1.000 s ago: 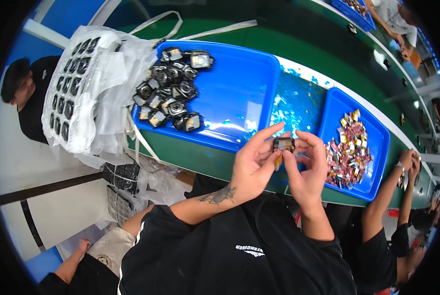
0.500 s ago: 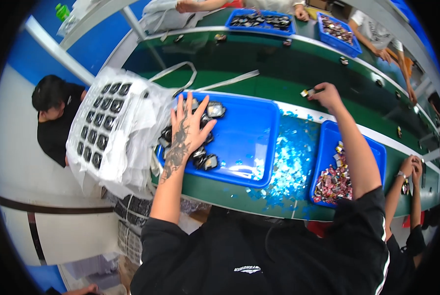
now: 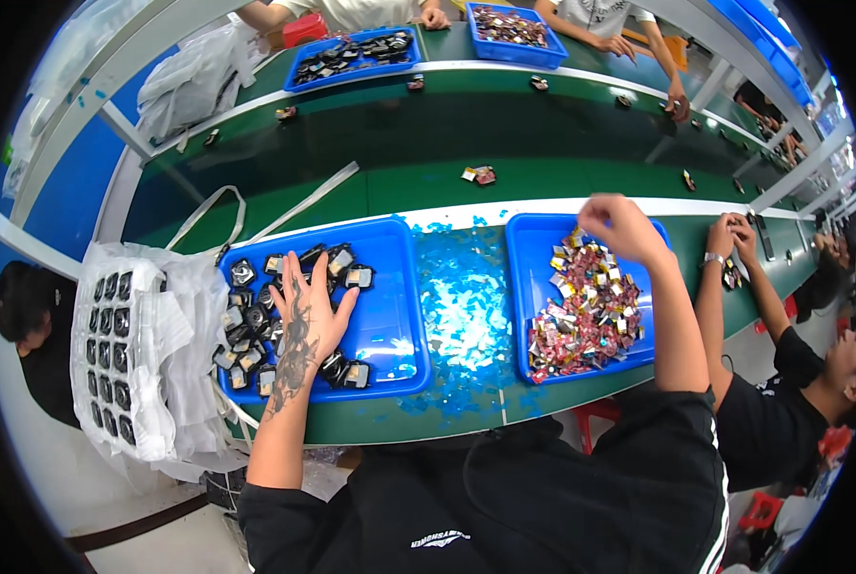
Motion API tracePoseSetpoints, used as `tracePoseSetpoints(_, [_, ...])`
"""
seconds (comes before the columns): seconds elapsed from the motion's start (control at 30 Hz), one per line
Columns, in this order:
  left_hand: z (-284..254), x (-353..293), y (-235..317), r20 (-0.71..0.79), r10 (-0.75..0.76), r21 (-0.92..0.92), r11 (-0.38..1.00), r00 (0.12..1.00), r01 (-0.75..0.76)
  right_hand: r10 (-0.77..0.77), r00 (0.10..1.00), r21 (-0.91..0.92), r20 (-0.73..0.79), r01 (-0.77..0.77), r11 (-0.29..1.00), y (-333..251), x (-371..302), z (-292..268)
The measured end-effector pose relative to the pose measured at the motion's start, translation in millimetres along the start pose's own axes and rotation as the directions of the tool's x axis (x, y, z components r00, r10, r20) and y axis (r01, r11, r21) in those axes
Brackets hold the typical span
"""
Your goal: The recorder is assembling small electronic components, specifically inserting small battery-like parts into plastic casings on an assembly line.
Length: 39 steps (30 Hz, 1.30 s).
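My left hand (image 3: 308,316) lies flat with its fingers spread on a heap of small black square parts (image 3: 256,325) in the left blue tray (image 3: 390,287). My right hand (image 3: 619,228) hovers over the far edge of the right blue tray (image 3: 528,249), fingers curled, with nothing visible in it. That tray holds a pile of small shiny multicoloured parts (image 3: 586,311). One small assembled piece (image 3: 479,175) lies alone on the green belt (image 3: 399,134) beyond the trays.
Blue film scraps (image 3: 461,316) litter the bench between the trays. A white bag with a sheet of black parts (image 3: 127,354) sits at the left. A person's hands (image 3: 739,239) work to the right, and other people with blue trays (image 3: 351,53) are across the belt.
One second ago both hands held a small part together. My right hand then reached to the belt and has now drawn back over the right tray; my left hand stays on the black parts.
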State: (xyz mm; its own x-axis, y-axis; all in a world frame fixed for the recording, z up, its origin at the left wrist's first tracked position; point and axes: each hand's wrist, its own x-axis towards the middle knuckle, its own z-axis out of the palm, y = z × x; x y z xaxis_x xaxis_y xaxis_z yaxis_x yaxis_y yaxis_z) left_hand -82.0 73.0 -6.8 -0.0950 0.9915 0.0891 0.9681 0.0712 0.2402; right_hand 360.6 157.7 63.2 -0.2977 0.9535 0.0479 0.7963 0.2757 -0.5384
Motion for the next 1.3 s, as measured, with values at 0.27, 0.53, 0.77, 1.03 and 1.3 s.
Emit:
tracePoseSetpoints(0.27, [6.3, 5.4, 20.6, 0.018, 0.093, -0.372, 0.925, 0.995, -0.080, 0.165, 0.868, -0.001, -0.469, -0.188, 0.982, 0.2, -66.8, 34.8])
tracePoseSetpoints(0.53, [-1.0, 25.2, 40.3, -0.083, 0.486, -0.035, 0.871, 0.870, -0.490, 0.193, 0.942, 0.041, -0.273, -0.189, 0.981, 20.6, -52.8, 33.8])
tracePoseSetpoints(0.77, [-18.2, 23.3, 62.3, -0.024, 0.539, 0.215, 0.825, 0.842, -0.523, 0.233, 0.914, 0.511, -0.333, -0.033, 0.859, -15.2, -81.2, 31.9])
tracePoseSetpoints(1.03, [-22.3, -22.5, 191.1, -0.147, 0.640, -0.802, 0.369, 0.754, -0.470, 0.220, 0.937, 0.826, -0.270, 0.107, 0.553, -69.2, -112.8, 39.7])
tracePoseSetpoints(1.3, [-4.8, -39.6, 179.5, -0.027, 0.542, -0.975, 0.170, 0.840, -0.141, 0.245, 0.955, 0.908, -0.170, 0.055, 0.415, -92.5, -108.9, 80.7])
